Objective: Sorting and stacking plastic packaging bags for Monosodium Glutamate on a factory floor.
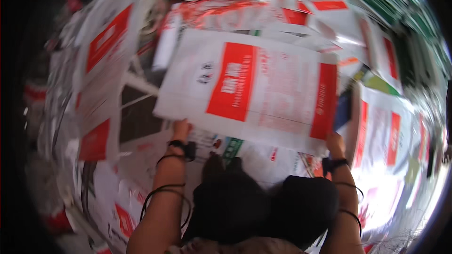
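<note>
Just beyond the dark-clad knees (303, 209), the large white sack (263, 84) with red panels is spread nearly flat, facing up; it looks like thin plastic, so likely light, floppy and rather slick, apt to crease rather than break, and best taken by the corners of its near edge with some tension. A white-and-red sheet (106, 84) stands to the left of the knees, and similar sacks (376, 136) lie to the right. The forearms reach forward, one on each side of the knees. Ahead and left of them, the left hand (181, 129) grips the sack's near edge, inward of its corner; ahead and right, the right hand (335, 145) seems to pinch the near right corner, its fingers mostly hidden.
</note>
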### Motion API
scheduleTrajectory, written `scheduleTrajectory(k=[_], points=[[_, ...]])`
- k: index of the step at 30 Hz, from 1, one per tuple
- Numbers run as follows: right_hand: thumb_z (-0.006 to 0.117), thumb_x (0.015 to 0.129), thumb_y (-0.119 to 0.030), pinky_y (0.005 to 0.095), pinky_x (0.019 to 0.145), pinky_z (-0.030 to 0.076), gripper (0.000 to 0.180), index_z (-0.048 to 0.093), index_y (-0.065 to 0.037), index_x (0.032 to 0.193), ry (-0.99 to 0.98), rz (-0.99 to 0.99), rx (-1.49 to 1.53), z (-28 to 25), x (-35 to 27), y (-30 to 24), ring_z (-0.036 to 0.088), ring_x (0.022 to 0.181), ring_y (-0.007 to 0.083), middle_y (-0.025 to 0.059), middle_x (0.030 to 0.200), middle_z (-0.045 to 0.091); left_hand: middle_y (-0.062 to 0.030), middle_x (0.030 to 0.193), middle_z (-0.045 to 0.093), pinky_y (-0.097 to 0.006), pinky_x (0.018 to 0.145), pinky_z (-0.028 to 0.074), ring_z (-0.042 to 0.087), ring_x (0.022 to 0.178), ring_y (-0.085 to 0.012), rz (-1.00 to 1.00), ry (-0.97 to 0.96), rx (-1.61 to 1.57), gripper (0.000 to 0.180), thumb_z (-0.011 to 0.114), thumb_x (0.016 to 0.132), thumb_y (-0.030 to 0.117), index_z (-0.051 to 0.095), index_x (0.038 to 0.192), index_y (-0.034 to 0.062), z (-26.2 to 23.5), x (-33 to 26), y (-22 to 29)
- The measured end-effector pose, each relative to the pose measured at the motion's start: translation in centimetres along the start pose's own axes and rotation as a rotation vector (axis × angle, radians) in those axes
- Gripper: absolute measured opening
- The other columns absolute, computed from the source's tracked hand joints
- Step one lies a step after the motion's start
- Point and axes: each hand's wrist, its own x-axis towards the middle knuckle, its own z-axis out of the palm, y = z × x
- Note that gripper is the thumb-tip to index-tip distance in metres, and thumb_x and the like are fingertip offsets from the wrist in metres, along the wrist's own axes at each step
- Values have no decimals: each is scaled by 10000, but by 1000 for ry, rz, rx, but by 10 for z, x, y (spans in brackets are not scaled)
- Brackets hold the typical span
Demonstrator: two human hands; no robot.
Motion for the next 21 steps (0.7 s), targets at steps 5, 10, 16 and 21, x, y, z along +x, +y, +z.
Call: scheduleTrajectory(k=[5, 10, 16, 21], points=[[521, 860, -367, 517, 855, 493, 417, 640, -5, 1031, 134, 332, 358, -40, -30, -41, 635, 979, 432, 251, 1005, 673, -130, 640, 664, -307, 454, 500, 633, 505, -193, -18, 75, -56, 334, 554, 886, 214, 649, 721, -60, 6, -24, 14], [561, 843, -330, 496, 820, 505, 377, 620, 5, 1005, 140, 268, 331, -43, -33, -45, 647, 942, 417, 245, 977, 676, -114, 656, 670, -280, 446, 487, 639, 524, -173, 24, 130, -16, 264, 575, 872, 183, 658, 769, -45, 2, -36, 16], [599, 845, -327, 479, 801, 505, 361, 610, 9, 977, 185, 239, 349, -33, -30, -28, 648, 905, 402, 223, 951, 673, -92, 659, 660, -276, 430, 451, 612, 515, -156, 67, 449, -160, 219, 596, 845, 148, 638, 738, -38, 11, -42, 13], [604, 848, -315, 477, 801, 503, 352, 601, 17, 964, 158, 218, 389, -35, -31, -46, 644, 906, 403, 227, 951, 665, -76, 601, 583, -275, 393, 350, 475, 435, -138, -44, 198, -441, 198, 599, 832, 127, 608, 674, 9, -20, -34, 10]])
